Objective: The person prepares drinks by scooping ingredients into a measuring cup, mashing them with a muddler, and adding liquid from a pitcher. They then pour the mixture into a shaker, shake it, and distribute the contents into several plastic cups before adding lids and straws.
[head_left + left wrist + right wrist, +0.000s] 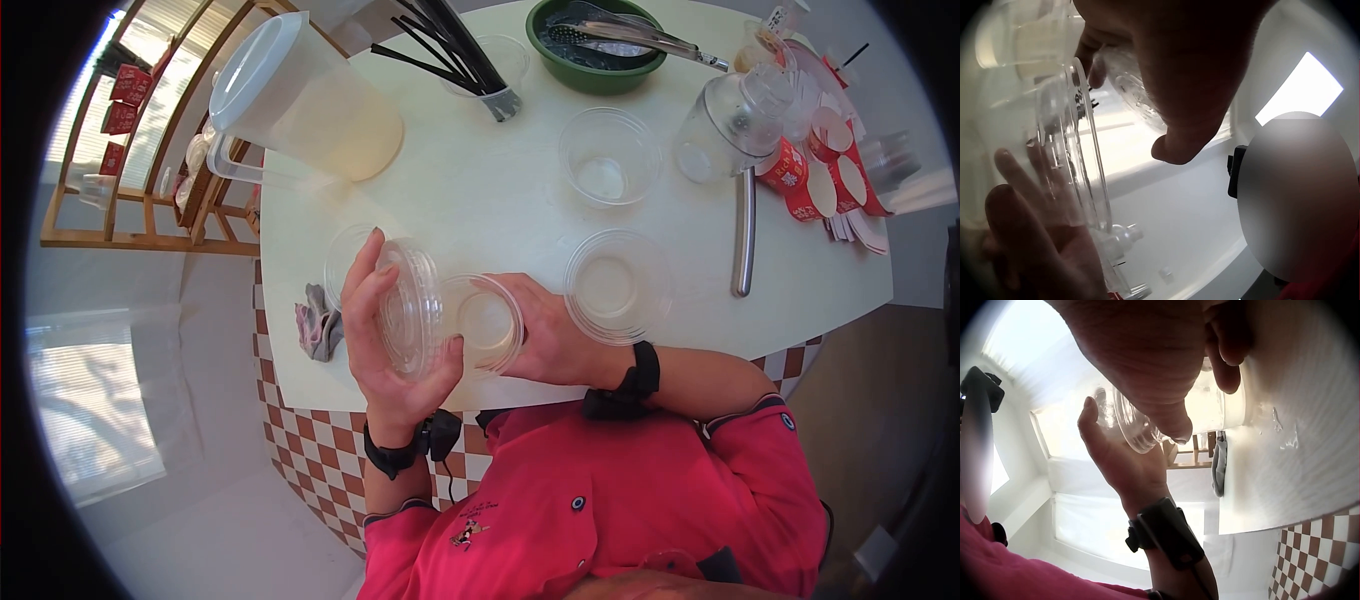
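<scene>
In the head view my left hand holds a round clear plastic lid on edge, between its thumb and fingers. Just to the right, my right hand grips a clear plastic bowl by its side, with the mouth tilted toward me. The lid's edge overlaps the bowl's rim in this view. From the left wrist, the bowl shows on its side in front of the right hand, while the left hand is above with the lid. In the right wrist view, the right thumb covers part of the bowl.
Two clear bowls, one far and one near, stand right of my hands. A lidded pitcher, black straws, a green basin, clear jar, metal bar, red paper pieces and a crumpled cloth surround them.
</scene>
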{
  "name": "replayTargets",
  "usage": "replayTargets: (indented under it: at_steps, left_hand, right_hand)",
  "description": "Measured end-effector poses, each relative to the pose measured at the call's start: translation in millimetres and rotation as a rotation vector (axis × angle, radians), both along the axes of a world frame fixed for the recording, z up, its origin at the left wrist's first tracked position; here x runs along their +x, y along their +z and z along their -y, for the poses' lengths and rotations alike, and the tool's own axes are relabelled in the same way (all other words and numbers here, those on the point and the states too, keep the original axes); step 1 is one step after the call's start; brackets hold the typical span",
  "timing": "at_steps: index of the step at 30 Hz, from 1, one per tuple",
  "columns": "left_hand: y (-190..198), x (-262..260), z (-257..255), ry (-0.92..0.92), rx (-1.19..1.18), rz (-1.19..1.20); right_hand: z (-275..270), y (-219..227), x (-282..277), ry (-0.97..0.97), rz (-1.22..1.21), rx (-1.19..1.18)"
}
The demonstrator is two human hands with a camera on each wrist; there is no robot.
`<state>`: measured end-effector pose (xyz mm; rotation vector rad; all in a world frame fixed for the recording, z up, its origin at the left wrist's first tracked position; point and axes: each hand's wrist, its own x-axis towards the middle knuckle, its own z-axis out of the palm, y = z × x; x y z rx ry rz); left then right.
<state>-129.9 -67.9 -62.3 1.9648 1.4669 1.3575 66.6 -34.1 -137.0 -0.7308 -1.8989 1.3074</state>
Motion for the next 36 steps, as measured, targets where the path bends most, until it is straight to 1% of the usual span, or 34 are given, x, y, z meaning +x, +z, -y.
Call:
replayTargets:
  at_steps: [6, 22, 31, 36]
  left_hand:
    - [2.8, -4.9, 2.3, 0.049, 0.02, 0.064]
    - [3.4, -5.4, 2.8, 0.043, 0.006, 0.152]
    - [2.3, -5.8, 2.6, 0.037, 0.0, 0.148]
    - [4.7, -2.4, 2.9, 0.003, -0.04, 0.374]
  right_hand:
    - [-1.3, -9.8, -3.8, -0.042, -0.045, 0.114]
    - [-1.9, -8.3, -4.2, -0.04, -0.042, 0.098]
    - [-1.9, -7.7, -3.4, -0.037, -0.031, 0.097]
    - [-1.6, -9.5, -4.2, -0.03, -0.042, 0.082]
